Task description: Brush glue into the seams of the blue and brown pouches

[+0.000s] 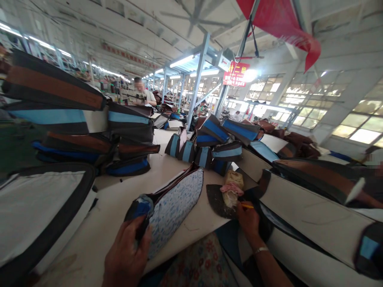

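Note:
My left hand (127, 249) is closed on the near end of a sewn fabric bag piece (176, 207). That piece has a pale lining with a small blue print, dark edging and a bright blue patch at the gripped end; it lies tilted on the white table. My right hand (249, 219) pinches a thin yellow stick (247, 205), whose tip is hidden. Just beyond those fingers, a stained, yellowish plastic container (233, 180) with a pink cloth (231, 189) tied around it rests on a dark, spattered pad (217, 201). The container's open mouth faces my right hand.
Stacked dark, brown and blue bag pieces (56, 85) rise on the left. More blue-striped pieces (203, 155) stand at the table's back. Long cream panels (305, 211) crowd the right side. A co-worker (143, 93) sits farther off, near a blue metal frame (199, 79).

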Demonstrator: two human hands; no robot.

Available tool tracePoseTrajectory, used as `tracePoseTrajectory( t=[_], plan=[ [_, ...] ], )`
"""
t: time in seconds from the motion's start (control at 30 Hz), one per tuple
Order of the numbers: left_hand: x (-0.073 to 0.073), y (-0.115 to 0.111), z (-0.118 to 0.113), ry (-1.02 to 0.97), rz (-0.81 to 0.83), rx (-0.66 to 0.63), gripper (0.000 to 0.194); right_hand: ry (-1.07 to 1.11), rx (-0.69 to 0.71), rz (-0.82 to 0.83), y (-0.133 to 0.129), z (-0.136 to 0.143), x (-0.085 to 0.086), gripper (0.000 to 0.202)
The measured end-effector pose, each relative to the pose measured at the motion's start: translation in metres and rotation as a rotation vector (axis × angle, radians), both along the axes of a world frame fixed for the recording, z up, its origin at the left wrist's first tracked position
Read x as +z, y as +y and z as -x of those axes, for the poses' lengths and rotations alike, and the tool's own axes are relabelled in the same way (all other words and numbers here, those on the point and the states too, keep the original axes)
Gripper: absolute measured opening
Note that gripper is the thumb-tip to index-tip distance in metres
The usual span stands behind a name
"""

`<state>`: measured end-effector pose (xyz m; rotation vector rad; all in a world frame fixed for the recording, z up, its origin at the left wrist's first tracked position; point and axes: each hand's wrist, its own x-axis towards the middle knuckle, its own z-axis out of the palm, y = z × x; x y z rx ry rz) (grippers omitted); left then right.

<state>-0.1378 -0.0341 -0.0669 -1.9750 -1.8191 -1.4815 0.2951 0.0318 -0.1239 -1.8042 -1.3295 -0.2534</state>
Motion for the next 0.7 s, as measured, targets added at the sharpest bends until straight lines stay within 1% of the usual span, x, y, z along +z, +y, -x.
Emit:
tracePoseTrajectory(
  t=[0.07, 0.17, 0.3, 0.37, 0.4, 0.43, 0.47, 0.5, 0.57, 0.63, 0.67, 0.7],
  plan=[
    [0.006, 0.002, 0.001, -0.027, -0.013, -0.082, 0.031, -0.001, 0.054, -0.035, 0.003, -0.001, 0.001, 0.031],
    [0.026, 0.001, 0.001, -0.119, 0.040, -0.186, 0.033, -0.030, 0.170, -0.056, 0.006, 0.001, 0.005, 0.035],
    [0.058, -0.005, 0.003, -0.351, 0.172, -0.213, 0.042, -0.063, 0.338, -0.026, -0.003, 0.007, 0.009, 0.029],
    [0.069, -0.007, 0.004, -0.476, 0.249, -0.253, 0.046, -0.054, 0.370, -0.057, -0.008, 0.012, 0.014, 0.027],
    [0.074, -0.008, 0.005, -0.532, 0.275, -0.288, 0.047, -0.044, 0.371, -0.084, -0.010, 0.016, 0.020, 0.026],
    [0.078, -0.008, 0.004, -0.580, 0.290, -0.328, 0.047, -0.032, 0.366, -0.117, -0.011, 0.022, 0.029, 0.027],
    [0.082, -0.008, 0.004, -0.620, 0.301, -0.366, 0.048, -0.020, 0.362, -0.148, -0.013, 0.031, 0.042, 0.028],
    [0.085, -0.008, 0.002, -0.655, 0.310, -0.397, 0.048, 0.003, 0.365, -0.177, -0.017, 0.043, 0.058, 0.029],
    [0.092, -0.010, -0.001, -0.716, 0.334, -0.438, 0.048, 0.058, 0.401, -0.216, -0.029, 0.075, 0.099, 0.030],
    [0.098, -0.012, -0.006, -0.771, 0.365, -0.471, 0.050, 0.277, 0.520, -0.254, -0.048, 0.116, 0.146, 0.023],
    [0.101, -0.014, -0.008, -0.799, 0.377, -0.486, 0.051, 0.346, 0.622, -0.281, -0.059, 0.137, 0.169, 0.018],
    [0.103, -0.016, -0.010, -0.824, 0.386, -0.500, 0.051, 0.366, 0.717, -0.334, -0.070, 0.158, 0.189, 0.012]
  ],
)
